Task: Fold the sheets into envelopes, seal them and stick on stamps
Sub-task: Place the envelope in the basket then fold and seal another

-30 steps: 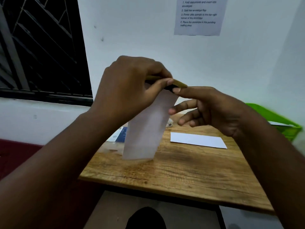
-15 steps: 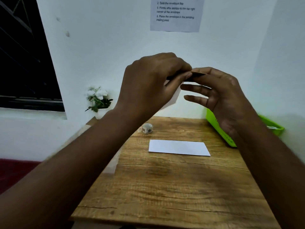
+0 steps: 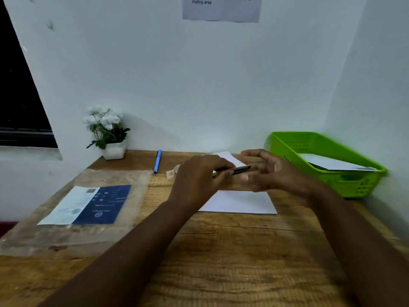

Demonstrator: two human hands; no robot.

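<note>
At frame centre the left hand gripped a dark pen and a paper strip, while the relaxed, empty right hand hovered beside them, the white envelope lying lengthwise just below both.

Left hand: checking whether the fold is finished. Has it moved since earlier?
Yes. The left hand has dropped from well above the flat white sheet to just over it.

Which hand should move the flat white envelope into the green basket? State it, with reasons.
Right. The right hand hovers above the envelope with loose, seemingly empty fingers, and the green basket sits on its side. The left hand grips a dark pen.
</note>
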